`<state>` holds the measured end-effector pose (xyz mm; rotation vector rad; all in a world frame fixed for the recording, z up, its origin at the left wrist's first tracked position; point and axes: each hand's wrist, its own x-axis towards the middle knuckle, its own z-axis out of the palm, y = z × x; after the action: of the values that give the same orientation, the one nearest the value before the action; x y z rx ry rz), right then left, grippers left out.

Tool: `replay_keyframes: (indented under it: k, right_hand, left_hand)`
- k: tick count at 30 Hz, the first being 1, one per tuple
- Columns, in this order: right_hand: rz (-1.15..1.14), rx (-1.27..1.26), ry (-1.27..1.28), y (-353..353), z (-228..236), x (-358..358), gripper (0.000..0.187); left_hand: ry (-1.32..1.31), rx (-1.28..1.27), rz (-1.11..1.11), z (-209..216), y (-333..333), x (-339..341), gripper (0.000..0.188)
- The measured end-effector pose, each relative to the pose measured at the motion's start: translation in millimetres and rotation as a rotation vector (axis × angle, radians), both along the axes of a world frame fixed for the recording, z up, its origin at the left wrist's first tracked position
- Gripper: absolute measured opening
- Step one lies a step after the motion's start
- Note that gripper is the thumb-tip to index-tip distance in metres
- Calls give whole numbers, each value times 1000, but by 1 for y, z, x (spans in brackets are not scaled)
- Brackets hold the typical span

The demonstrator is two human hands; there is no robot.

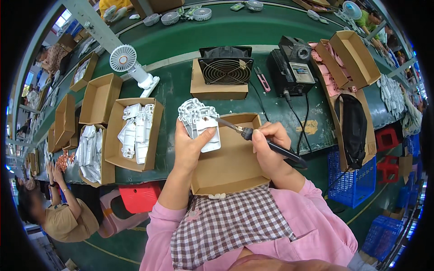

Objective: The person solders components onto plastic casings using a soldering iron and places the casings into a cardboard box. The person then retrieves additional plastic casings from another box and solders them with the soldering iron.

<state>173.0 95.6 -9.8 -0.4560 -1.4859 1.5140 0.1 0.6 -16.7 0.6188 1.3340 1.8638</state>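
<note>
Checked apron fabric (226, 221) and pink sleeves fill the near edge, just behind an open cardboard box (230, 162) at the worktop's (181, 81) front edge. Above it, the left hand (190, 147) grips a white plastic housing (201, 122), while the right hand (269, 144) is closed around a soldering iron (253, 135), its tip touching the housing.

Open brown cardboard boxes (135, 135) are ringing your green bench; the black soldering station's pale labelled panel (302, 72) is sitting behind your right hand.

Soldering iron (253, 135) tip on white housing (202, 124)
</note>
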Motion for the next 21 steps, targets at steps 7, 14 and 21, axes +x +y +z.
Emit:
replay_keyframes:
  k: [7,14,21]
  right_hand:
    - [-95,51,-96,0,-4,-3,16]
    - [-120,95,-82,0,-3,-7,17]
    - [-120,69,-95,-1,-4,-7,17]
  left_hand:
    - [52,6,-1,-1,-1,1,52]
    - [98,-48,12,0,-2,2,52]
    - [124,-28,11,-5,-2,0,52]
